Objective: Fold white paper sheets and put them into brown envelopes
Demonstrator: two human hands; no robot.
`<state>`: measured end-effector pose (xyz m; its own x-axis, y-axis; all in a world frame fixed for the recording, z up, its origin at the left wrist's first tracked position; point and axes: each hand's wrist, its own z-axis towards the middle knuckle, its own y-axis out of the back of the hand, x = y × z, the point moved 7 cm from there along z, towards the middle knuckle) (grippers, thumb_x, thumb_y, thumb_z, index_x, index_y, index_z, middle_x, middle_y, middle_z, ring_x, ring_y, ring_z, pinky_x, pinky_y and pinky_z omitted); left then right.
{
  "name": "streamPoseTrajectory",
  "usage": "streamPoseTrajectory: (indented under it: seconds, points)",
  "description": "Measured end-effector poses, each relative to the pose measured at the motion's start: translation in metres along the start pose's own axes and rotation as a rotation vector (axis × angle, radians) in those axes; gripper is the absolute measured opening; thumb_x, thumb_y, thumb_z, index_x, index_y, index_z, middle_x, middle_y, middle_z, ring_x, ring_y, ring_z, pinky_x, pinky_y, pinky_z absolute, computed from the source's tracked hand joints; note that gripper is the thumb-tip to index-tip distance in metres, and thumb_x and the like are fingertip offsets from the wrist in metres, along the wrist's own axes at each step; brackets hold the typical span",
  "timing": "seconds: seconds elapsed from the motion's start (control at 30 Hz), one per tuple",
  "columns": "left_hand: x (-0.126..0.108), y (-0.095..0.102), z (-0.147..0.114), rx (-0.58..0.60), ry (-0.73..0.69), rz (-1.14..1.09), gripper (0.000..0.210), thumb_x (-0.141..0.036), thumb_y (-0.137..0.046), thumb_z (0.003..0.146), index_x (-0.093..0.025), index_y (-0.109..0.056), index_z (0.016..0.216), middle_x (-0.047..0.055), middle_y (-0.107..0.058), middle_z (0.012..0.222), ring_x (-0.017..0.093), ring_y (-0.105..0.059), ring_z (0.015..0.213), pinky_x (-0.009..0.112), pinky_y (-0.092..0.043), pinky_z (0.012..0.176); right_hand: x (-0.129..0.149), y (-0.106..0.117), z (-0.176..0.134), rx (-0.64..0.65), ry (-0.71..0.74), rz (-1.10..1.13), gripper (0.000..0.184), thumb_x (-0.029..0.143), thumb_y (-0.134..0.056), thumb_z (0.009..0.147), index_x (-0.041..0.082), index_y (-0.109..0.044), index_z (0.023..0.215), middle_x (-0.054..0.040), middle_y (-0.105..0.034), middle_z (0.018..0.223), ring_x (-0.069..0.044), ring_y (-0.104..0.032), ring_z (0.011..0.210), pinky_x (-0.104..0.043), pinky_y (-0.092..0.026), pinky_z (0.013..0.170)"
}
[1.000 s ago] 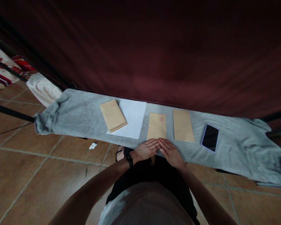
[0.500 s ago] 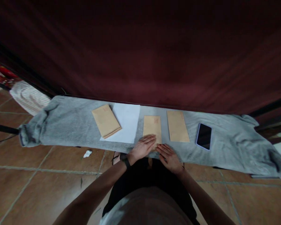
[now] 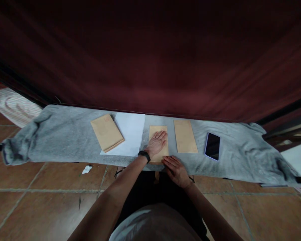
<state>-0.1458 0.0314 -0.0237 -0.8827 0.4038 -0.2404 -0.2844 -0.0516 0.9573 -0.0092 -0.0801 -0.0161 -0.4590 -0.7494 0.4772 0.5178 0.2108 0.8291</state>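
Note:
A brown paper envelope (image 3: 154, 130) lies upright on the grey cloth in front of me. My left hand (image 3: 157, 142), with a dark band at the wrist, rests flat across its middle with fingers stretched toward the upper right. At the envelope's lower right corner, the fingertips of my right hand (image 3: 175, 170) press on the edge, fingers extended. A second envelope (image 3: 185, 136) sits just to the right, touched by neither hand. Off to the left, a stack of envelopes (image 3: 107, 132) overlaps white sheets of paper (image 3: 131, 130).
A phone (image 3: 212, 146) with a pale purple case lies right of the envelopes. The grey cloth (image 3: 62, 134) covers a narrow bench against a dark red curtain (image 3: 150, 67). A crumpled white scrap (image 3: 87, 169) is on the tiled floor (image 3: 52, 207). Striped fabric (image 3: 16, 105) hangs at far left.
My left hand has slid up the envelope, from its lower part to its middle. My right hand stays by the lower right corner. The whole view has shifted slightly.

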Motion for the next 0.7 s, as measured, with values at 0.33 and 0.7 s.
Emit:
streamPoseTrajectory:
  seconds: [0.33,0.7]
  points:
    - [-0.016,-0.002,-0.042,0.059,-0.108,-0.034,0.05,-0.031,-0.029,0.106,-0.017,-0.041,0.151,0.007,-0.04,0.16,0.017,-0.03,0.15,0.039,-0.02,0.125,0.0,-0.001,0.001,-0.033,-0.006,-0.025,0.043,0.018,-0.05,0.096,0.025,-0.059,0.138,-0.0072,-0.061,0.141,-0.022,-0.057,0.131,-0.05,-0.044,0.116]
    - [-0.027,0.02,-0.105,0.092,-0.169,-0.163,0.046,-0.036,-0.034,0.107,-0.022,-0.042,0.15,0.005,-0.044,0.157,0.013,-0.036,0.147,0.035,-0.029,0.123,-0.003,-0.002,0.002,-0.066,-0.037,-0.003,0.035,0.024,-0.048,0.1,0.027,-0.065,0.131,-0.0056,-0.066,0.136,-0.022,-0.061,0.127,-0.051,-0.045,0.114]
